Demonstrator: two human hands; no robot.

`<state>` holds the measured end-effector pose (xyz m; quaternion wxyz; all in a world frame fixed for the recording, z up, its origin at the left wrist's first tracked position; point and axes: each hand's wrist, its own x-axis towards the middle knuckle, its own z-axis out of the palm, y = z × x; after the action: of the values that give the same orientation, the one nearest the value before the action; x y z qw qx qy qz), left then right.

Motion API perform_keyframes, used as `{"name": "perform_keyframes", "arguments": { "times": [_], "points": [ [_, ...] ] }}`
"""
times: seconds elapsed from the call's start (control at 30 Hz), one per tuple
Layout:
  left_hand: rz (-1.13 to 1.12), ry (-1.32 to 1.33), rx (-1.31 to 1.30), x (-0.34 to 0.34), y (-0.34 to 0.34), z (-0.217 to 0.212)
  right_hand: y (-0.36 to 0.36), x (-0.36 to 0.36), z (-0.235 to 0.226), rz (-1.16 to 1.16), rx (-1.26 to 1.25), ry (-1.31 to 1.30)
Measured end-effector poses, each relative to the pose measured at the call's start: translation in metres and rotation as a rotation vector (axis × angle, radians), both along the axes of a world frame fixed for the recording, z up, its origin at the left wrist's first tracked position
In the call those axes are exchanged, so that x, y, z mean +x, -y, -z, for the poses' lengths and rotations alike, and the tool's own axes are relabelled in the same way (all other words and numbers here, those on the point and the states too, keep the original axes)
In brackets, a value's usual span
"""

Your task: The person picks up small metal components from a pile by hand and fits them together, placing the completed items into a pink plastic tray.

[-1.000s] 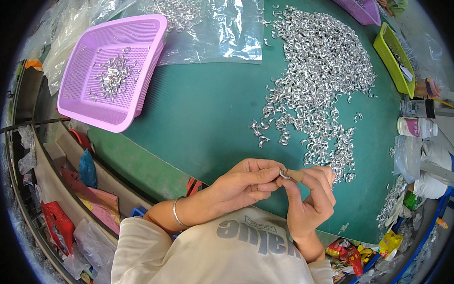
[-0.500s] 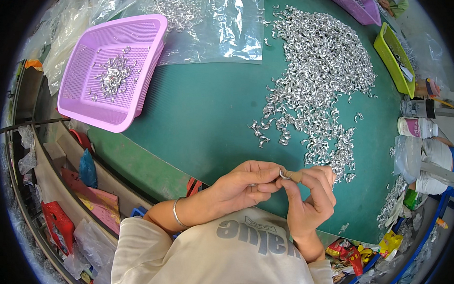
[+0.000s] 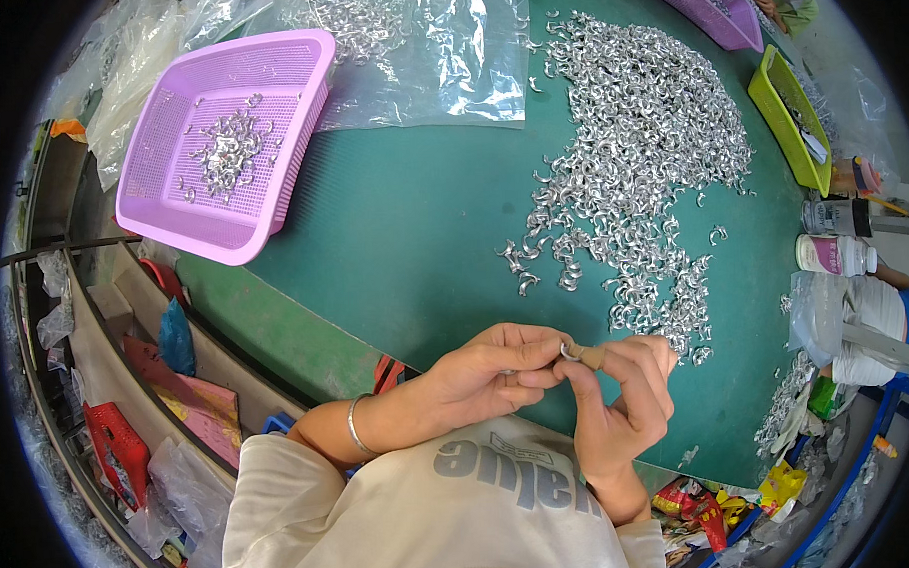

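My left hand (image 3: 488,371) and my right hand (image 3: 624,403) meet at the table's near edge, fingers closed in pinches. Between their fingertips sits a small curved silver metal piece (image 3: 570,352), partly hidden by the fingers. A tan wrap (image 3: 590,357) covers a fingertip of the right hand. Just beyond the hands spreads a large pile of similar curved metal pieces (image 3: 649,127), its near end close to my right hand. A lilac plastic basket (image 3: 272,205) at the far left holds a smaller heap of such pieces.
Clear plastic bags (image 3: 428,95) with more pieces lie at the back. A green basket (image 3: 790,132), a purple basket (image 3: 710,15) and a white jar (image 3: 834,255) line the right side. To the left stands a shelf (image 3: 217,362) with a red basket (image 3: 117,451). A person's hand shows far right.
Both hands keep their grip on the metal piece, with only a very slight shift of the fingers. The pile and the baskets stay where they were.
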<state>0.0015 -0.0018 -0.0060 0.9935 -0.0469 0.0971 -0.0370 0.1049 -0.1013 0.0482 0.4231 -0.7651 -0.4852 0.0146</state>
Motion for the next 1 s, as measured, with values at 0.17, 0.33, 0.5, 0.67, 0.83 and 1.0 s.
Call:
{"name": "perform_keyframes", "arguments": {
  "times": [0.17, 0.33, 0.5, 0.67, 0.83, 1.0],
  "points": [
    [-0.006, -0.001, 0.027, 0.000, 0.000, 0.000, 0.001, 0.000, 0.000, -0.003, -0.001, 0.007],
    [-0.021, 0.001, 0.059, 0.000, 0.000, -0.001, 0.001, 0.000, -0.002, -0.012, -0.011, 0.024],
    [-0.140, -0.056, 0.194, 0.000, 0.002, -0.004, 0.000, 0.000, 0.000, -0.012, 0.004, 0.022],
    [-0.198, -0.148, 0.415, -0.003, 0.002, -0.013, 0.002, 0.002, 0.008, -0.016, -0.003, -0.108],
    [-0.200, -0.285, 0.647, -0.012, 0.006, -0.003, -0.002, 0.003, 0.013, -0.146, -0.075, -0.047],
    [-0.291, -0.351, 0.547, -0.022, -0.003, 0.003, -0.020, 0.024, 0.041, -0.075, -0.166, -0.061]
  ]
}}
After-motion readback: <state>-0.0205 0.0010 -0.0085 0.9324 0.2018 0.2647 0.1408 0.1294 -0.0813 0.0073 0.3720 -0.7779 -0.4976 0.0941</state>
